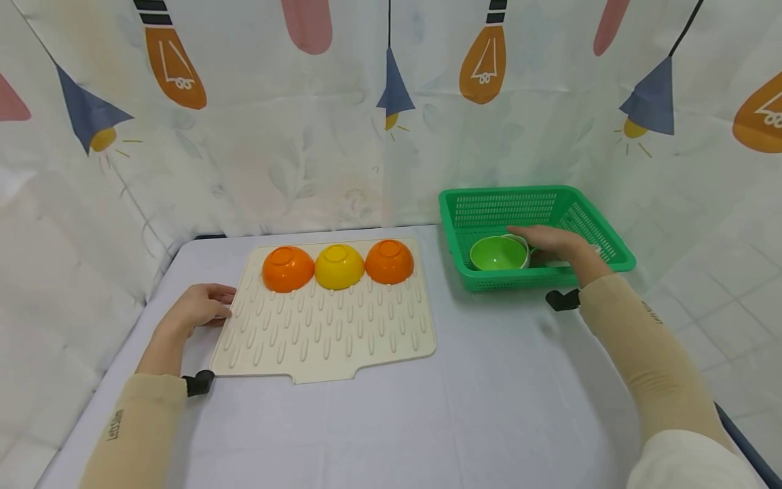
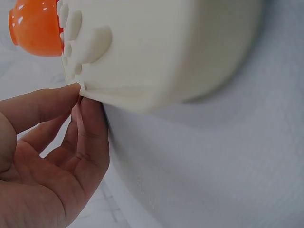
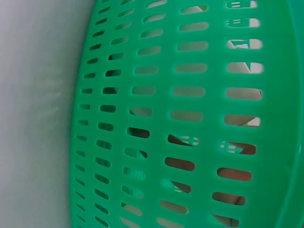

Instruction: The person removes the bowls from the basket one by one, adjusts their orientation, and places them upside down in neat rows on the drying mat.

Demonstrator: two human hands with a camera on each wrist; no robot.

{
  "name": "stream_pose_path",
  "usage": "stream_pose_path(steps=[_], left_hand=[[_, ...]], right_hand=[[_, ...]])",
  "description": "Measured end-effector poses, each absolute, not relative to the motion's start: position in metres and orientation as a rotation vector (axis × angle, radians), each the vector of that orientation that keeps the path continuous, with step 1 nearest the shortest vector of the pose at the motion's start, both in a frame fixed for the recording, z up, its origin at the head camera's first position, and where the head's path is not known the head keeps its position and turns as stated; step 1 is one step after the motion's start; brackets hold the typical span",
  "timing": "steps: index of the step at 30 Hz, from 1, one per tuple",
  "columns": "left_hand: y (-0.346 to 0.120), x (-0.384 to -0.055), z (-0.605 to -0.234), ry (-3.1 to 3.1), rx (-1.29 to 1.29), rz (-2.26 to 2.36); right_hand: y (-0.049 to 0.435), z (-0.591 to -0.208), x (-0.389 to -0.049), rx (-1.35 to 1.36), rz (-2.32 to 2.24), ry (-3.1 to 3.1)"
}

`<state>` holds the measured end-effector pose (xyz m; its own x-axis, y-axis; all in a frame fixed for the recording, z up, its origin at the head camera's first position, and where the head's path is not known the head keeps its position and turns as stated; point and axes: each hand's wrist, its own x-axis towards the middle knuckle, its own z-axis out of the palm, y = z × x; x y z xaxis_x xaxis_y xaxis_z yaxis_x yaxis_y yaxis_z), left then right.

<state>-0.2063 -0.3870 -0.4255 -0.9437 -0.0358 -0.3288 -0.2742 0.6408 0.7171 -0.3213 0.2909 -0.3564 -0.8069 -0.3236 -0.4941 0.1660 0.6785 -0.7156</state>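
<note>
The left hand (image 1: 198,307) pinches the left edge of the drying mat (image 1: 332,346). Three inverted bowls (image 1: 339,269) line the mat's far side. Right of the mat, the right hand (image 1: 550,241) is inside the green basket (image 1: 482,281) beside a lime-green bowl (image 1: 495,255); its grip cannot be determined.

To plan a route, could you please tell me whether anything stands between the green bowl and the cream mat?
Yes: the basket's left wall separates the green bowl from the cream mat; beyond it, nothing visible blocks the way.
</note>
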Motion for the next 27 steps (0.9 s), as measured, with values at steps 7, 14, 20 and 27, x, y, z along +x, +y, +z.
stream_pose_path(steps=[7,14,20,27], left_hand=[[-0.387,-0.207,-0.425,2.577,-0.254,1.195],[-0.387,-0.208,-0.426,2.582,-0.269,1.186],[-0.388,-0.209,-0.428,2.578,-0.269,1.192],[-0.387,-0.208,-0.427,2.58,-0.271,1.2]], right_hand=[[0.294,-0.358,-0.322,-0.071,-1.096,2.255],[0.295,-0.359,-0.323,-0.081,-1.143,2.256],[0.292,-0.353,-0.318,-0.124,-1.154,2.328],[0.286,-0.342,-0.312,-0.163,-1.055,2.482]])
